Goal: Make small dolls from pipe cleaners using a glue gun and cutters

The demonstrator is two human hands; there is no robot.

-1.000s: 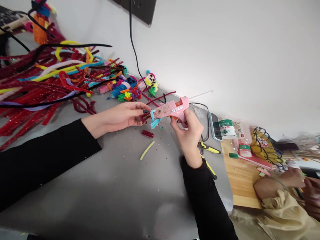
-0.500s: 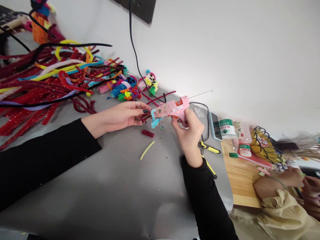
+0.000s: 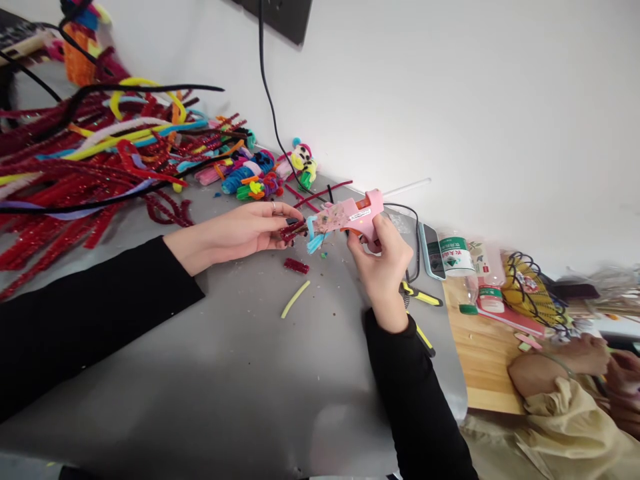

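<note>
My right hand [image 3: 384, 267] is wrapped round the handle of a pink glue gun [image 3: 345, 213], its nozzle end pointing left. Light-blue fuzzy strands [image 3: 315, 241] hang at the front of the gun. Between the fingertips of my left hand [image 3: 250, 230] is a dark-red glittery pipe cleaner piece [image 3: 293, 231], close to the nozzle; fingers hide part of it. Below on the grey mat lie a short dark-red pipe cleaner piece [image 3: 297, 266] and a yellow-green pipe cleaner strip [image 3: 295, 299]. A clear glue stick [image 3: 407, 189] extends from the gun's back.
A heap of pipe cleaners [image 3: 100, 167] covers the left; small fuzzy dolls [image 3: 250, 173] lie beside it. Yellow-black pliers [image 3: 423, 297], a phone [image 3: 431, 252] and bottles [image 3: 456, 257] are at right. Another person's arm [image 3: 545, 373] rests beyond. A black cord [image 3: 267, 87] hangs along the wall.
My right hand and the glue gun have shifted slightly right, away from the piece in my left hand. My left hand has barely moved.
</note>
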